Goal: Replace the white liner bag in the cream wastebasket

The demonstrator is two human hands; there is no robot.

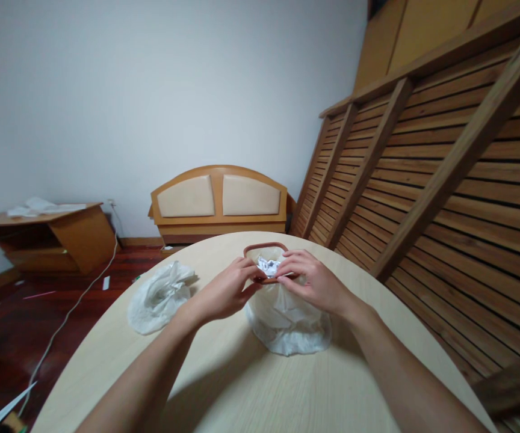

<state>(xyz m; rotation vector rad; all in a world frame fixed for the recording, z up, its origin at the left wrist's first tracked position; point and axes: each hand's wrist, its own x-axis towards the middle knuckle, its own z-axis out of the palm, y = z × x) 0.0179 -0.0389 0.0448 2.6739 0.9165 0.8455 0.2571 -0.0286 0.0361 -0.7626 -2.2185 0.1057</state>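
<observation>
A small bin with a brown rim [265, 245] stands on the round table, lined with a thin whitish plastic bag [289, 328] whose loose part hangs over the near side onto the tabletop. Crumpled white paper [269, 266] lies inside it. My left hand [232, 287] pinches the near left part of the rim, fingers closed at the bag's edge. At the near right part, my right hand [310, 278] has its fingers and thumb closed on the bag and rim. The bin's body is mostly hidden behind the bag and hands.
Another crumpled whitish plastic bag [163, 297] lies on the left of the round table [224, 385]. Slatted wooden panels [422, 198] lean close along the right. Behind are a headboard [218, 198] and a low cabinet [74, 237]; a cable [68, 316] runs over the floor.
</observation>
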